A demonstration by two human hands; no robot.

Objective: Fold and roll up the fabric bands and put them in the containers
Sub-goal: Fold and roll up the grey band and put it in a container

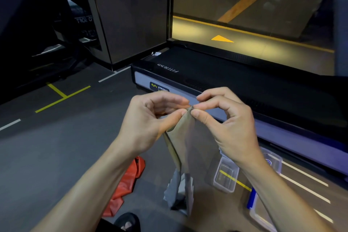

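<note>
A grey-beige fabric band (183, 143) hangs down in front of me, its lower end crumpled on the floor. My left hand (150, 120) and my right hand (224, 118) meet at its top edge, each pinching the band between thumb and fingertips. A red band (126, 184) lies bunched on the floor below my left forearm. A clear plastic container (226, 175) stands on the floor to the right of the hanging band. Another clear container (273, 158) shows partly behind my right wrist.
A black treadmill (207, 73) with a grey side rail runs across the floor just beyond my hands. A third clear container with a blue edge (253, 205) sits at lower right. Yellow and white lines mark the dark floor. A dark shoe (128, 221) is at the bottom.
</note>
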